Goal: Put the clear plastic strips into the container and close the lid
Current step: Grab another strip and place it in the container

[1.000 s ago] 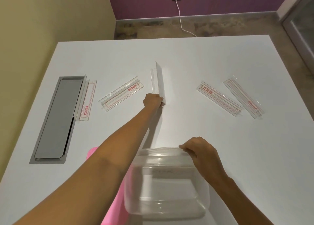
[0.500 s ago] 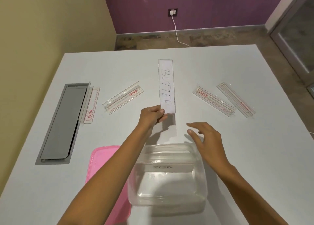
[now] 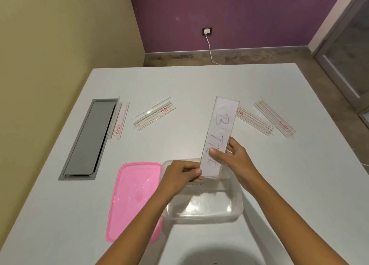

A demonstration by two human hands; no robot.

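A clear plastic strip with a white "BUTTER" label (image 3: 219,124) stands tilted above the far rim of the clear container (image 3: 235,208). My left hand (image 3: 179,176) pinches its lower end. My right hand (image 3: 233,156) grips it at the middle, thumb on the front. One labelled strip lies inside the container. The pink lid (image 3: 135,196) lies flat to the container's left. Several more clear strips rest on the table: one by the hatch (image 3: 119,122), one left of centre (image 3: 153,113), two on the right (image 3: 255,120) (image 3: 275,118).
A grey cable hatch (image 3: 87,138) is set into the white table (image 3: 279,184) at the left. Yellow wall at left, purple wall behind with a socket and white cable (image 3: 209,46). A glass door stands at the far right.
The left hand brought the "BUTTER" strip from the table centre back over the container. The right hand left the container rim and took hold of the strip's middle.
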